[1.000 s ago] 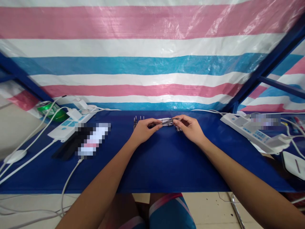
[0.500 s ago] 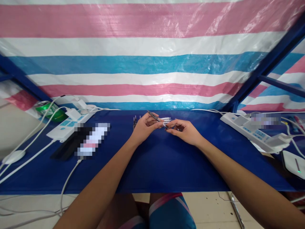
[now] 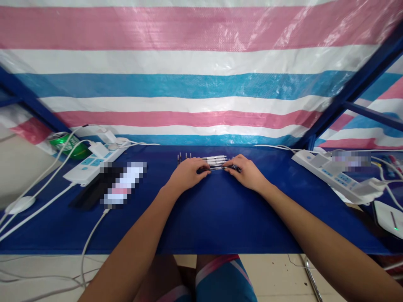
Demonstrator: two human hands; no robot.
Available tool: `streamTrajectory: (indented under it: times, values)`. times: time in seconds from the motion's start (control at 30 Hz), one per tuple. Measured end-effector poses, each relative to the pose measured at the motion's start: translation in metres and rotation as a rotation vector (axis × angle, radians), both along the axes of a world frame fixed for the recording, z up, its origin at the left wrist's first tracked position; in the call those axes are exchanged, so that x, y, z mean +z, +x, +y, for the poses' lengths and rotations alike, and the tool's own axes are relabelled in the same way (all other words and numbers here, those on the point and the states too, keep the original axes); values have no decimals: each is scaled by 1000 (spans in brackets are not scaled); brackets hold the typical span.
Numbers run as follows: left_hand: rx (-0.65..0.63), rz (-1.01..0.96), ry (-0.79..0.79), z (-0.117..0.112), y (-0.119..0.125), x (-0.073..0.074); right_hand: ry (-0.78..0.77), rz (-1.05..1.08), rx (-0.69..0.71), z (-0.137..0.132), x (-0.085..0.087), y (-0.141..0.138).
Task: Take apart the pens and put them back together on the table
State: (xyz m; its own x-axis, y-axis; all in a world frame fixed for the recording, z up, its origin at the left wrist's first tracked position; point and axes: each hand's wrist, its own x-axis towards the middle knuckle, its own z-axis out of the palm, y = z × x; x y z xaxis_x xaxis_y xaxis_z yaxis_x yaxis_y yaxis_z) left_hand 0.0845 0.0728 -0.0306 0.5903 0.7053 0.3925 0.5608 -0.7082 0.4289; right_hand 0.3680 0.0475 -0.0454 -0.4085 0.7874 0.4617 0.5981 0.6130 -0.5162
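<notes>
My left hand and my right hand rest low on the blue table, knuckles up, fingers curled. Between them they pinch the two ends of a dark pen that lies level on the cloth. Just behind it lies a row of white pens, side by side. A few small dark pen parts stand upright to the left of that row, behind my left hand.
A white power strip with plugs and cables sits at the left, a green can behind it. A dark flat object lies beside a blurred patch. Another power strip and a white device lie at the right. A striped tarp hangs behind.
Half a second ago my left hand held the dark pen raised and tilted. Both hands have since dropped to the cloth, and the pen now lies level between them.
</notes>
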Motion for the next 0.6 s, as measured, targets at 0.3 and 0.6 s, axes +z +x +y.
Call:
streamTrajectory:
  times: [0.3, 0.6]
  values:
    - [39, 95, 110, 0, 6, -9, 98, -150, -43, 8, -9, 3]
    - [411, 130, 127, 1, -9, 4, 70, -171, -81, 5, -7, 5]
